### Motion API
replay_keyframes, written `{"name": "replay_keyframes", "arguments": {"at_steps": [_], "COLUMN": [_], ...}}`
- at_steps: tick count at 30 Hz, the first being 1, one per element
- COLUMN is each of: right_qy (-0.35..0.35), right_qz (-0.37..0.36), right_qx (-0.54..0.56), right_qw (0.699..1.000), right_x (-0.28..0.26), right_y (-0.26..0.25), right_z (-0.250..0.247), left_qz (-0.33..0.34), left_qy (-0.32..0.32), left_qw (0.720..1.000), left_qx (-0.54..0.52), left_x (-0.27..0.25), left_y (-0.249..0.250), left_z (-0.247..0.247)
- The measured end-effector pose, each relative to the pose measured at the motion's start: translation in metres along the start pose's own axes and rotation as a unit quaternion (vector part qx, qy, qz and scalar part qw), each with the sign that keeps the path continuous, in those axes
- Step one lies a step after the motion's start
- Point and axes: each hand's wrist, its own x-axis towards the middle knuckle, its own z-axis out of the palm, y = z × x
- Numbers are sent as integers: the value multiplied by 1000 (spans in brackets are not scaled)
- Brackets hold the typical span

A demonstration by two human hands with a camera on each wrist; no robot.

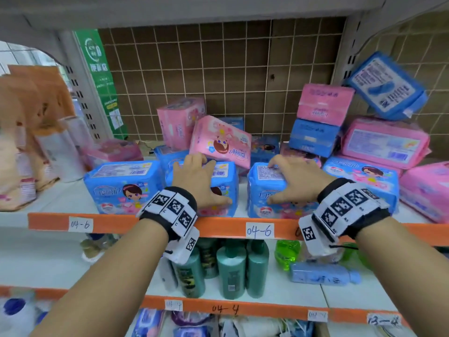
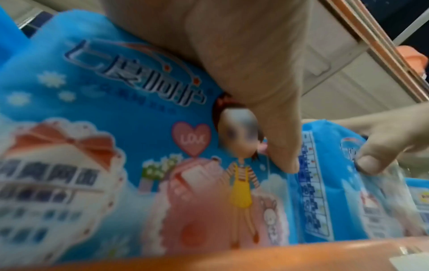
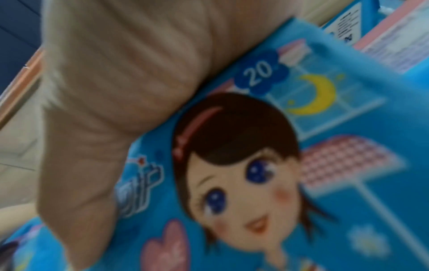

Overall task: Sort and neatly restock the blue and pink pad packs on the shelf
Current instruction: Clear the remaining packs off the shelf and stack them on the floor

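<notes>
Two hands at near shelf edge: left hand point(image 1: 198, 177) grips middle blue plastic pad pack point(image 1: 224, 175), right hand point(image 1: 295, 180) grips right blue pack point(image 1: 261, 176); thumbs on fronts, fingers curled over tops. Third blue pack point(image 1: 121, 186) stands left. Six pink packs point(image 1: 220, 141) lie jumbled behind and right.

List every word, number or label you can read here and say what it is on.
"04-6": white tag on the orange shelf edge.
"04-6": second white tag on that edge.
"04-4": handwritten on the lower orange edge.
"20": blue pack gripped by the right hand.
"LOVE": heart on the blue pack gripped by the left hand.
Chinese brand lettering, green sign, barcodes and other tags: too blurred.
</notes>
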Motion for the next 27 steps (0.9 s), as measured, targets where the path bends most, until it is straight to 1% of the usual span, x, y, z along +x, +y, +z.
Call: {"name": "replay_keyframes", "arguments": {"at_steps": [1, 3, 5, 8, 11, 14, 17, 18, 19, 21, 22, 24, 25, 27], "right_qy": [-1, -3, 15, 72, 135, 217, 260, 271, 282, 290, 284, 257, 242, 209], "right_qz": [4, 14, 14, -8, -35, -59, -96, -119, -145, -200, -223, -268, -289, -329], "right_qx": [-15, -44, -70, -96, -71, -8, 36, 44, 48, 48, 48, 51, 51, 33], "right_qw": [1000, 999, 997, 993, 988, 974, 960, 954, 947, 935, 932, 927, 925, 920], "right_x": [0, -1, -3, -18, -40, -60, -75, -80, -84, -90, -93, -101, -107, -118], "right_y": [-1, -3, -5, -7, -7, -8, -6, -3, 1, 8, 9, 8, 5, -3], "right_z": [2, 4, 6, 12, 20, 30, 33, 32, 29, 20, 18, 22, 28, 44], "left_qz": [-1, -2, -5, -19, -41, -74, -88, -95, -105, -140, -157, -187, -198, -225], "left_qy": [-1, -22, -36, -5, 28, 65, 92, 102, 126, 192, 208, 192, 171, 110], "left_qw": [1000, 1000, 999, 999, 997, 993, 990, 989, 985, 971, 965, 963, 965, 968], "left_qx": [-3, -11, 8, 28, 54, 66, 60, 57, 50, 31, 23, 16, 16, 10], "left_x": [0, 2, 0, -11, -27, -42, -63, -72, -82, -104, -117, -144, -157, -181], "left_y": [2, 5, 9, 18, 30, 45, 59, 62, 63, 66, 70, 81, 86, 96], "left_z": [3, 7, 7, 6, 5, 2, -5, -7, -8, -10, -8, 0, 6, 24]}}
